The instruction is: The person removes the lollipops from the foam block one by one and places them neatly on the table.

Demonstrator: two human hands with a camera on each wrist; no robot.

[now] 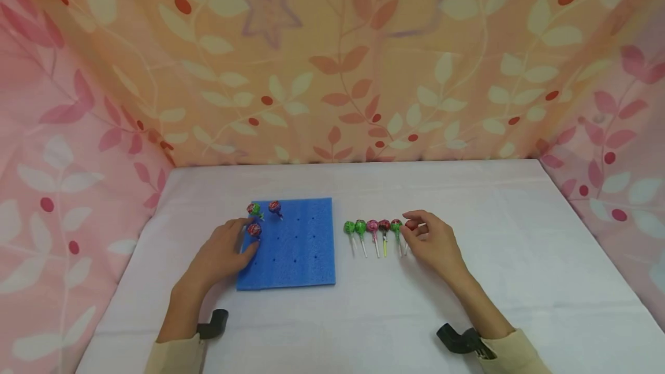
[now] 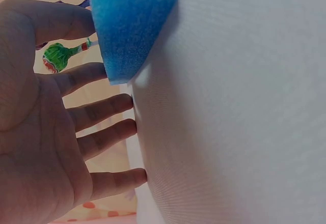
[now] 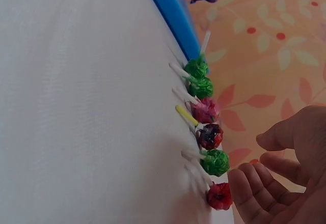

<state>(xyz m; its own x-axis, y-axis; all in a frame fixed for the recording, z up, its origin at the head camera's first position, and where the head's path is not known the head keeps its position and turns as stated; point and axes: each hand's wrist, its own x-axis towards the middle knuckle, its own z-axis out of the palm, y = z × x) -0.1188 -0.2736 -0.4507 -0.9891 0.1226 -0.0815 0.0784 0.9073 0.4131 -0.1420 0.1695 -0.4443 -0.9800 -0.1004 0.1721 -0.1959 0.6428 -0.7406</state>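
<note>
A blue foam board (image 1: 303,267) with rows of small holes lies on the table. Three wrapped lollipops stand in its far left part: a green-and-red one (image 1: 253,209), a dark one (image 1: 275,206) and another dark one (image 1: 254,229). My left hand (image 1: 215,255) rests at the board's left edge, thumb and fingers spread, touching the foam. To the right, several lollipops lie in a row, among them a pink one (image 1: 372,225) and a green one (image 3: 215,162). Beside the row's right end my right hand (image 1: 435,244) hovers with loosely bent fingers, nearest the red lollipop (image 3: 220,196), holding nothing.
A white cloth (image 1: 363,328) covers the table. Flower-patterned curtains (image 1: 332,74) hang behind and along both sides. Each wrist carries a black camera mount (image 1: 459,339).
</note>
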